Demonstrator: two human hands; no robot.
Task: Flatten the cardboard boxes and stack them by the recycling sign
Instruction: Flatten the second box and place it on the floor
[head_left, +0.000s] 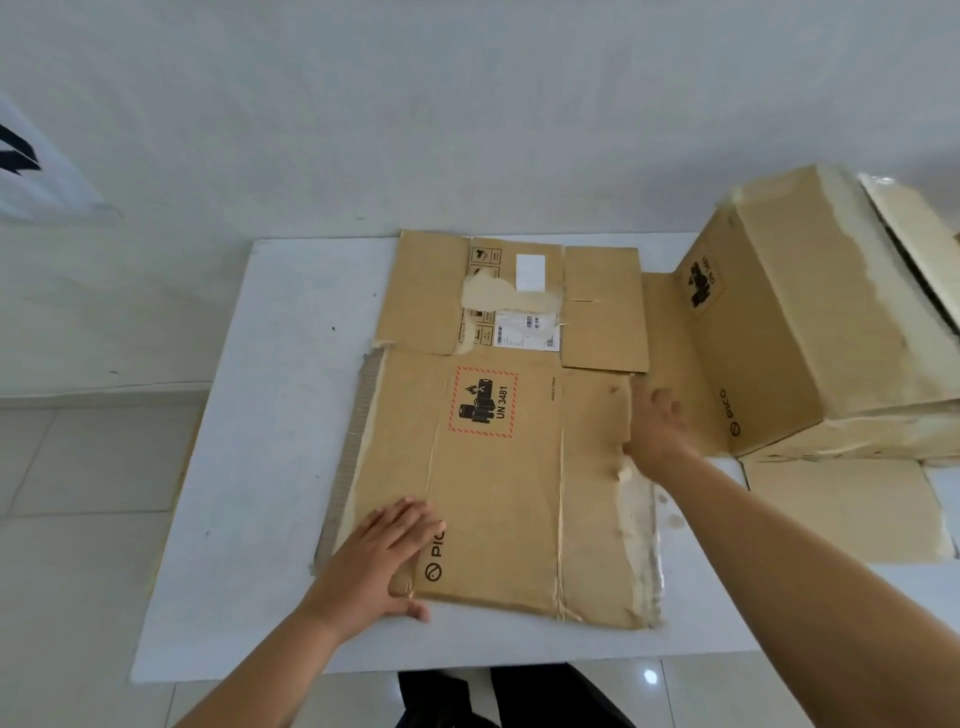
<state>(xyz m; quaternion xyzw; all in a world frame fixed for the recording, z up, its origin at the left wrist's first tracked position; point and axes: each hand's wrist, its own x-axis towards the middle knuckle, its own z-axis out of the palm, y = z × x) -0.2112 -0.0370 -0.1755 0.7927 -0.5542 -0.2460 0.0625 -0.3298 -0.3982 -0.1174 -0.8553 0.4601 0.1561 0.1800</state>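
On the white counter (270, 467) lies the flattened brown cardboard box with the red-framed UN 3481 label (498, 499), on top of another flat brown cardboard sheet with white labels (519, 296). The left hand (382, 558) presses its near left corner with straight, released fingers; the right hand (655, 426) touches its right edge, and I cannot tell if it grasps there. I judge the flattening step nearly finished. Next, the 2nd brown box, standing unflattened at right (810, 322), needs collapsing, then stacking by the white sign with black marks (36, 161).

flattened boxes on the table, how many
2: the near flattened box lies under both hands, and the far flattened box lies behind it by the wall. More may lie hidden beneath them.
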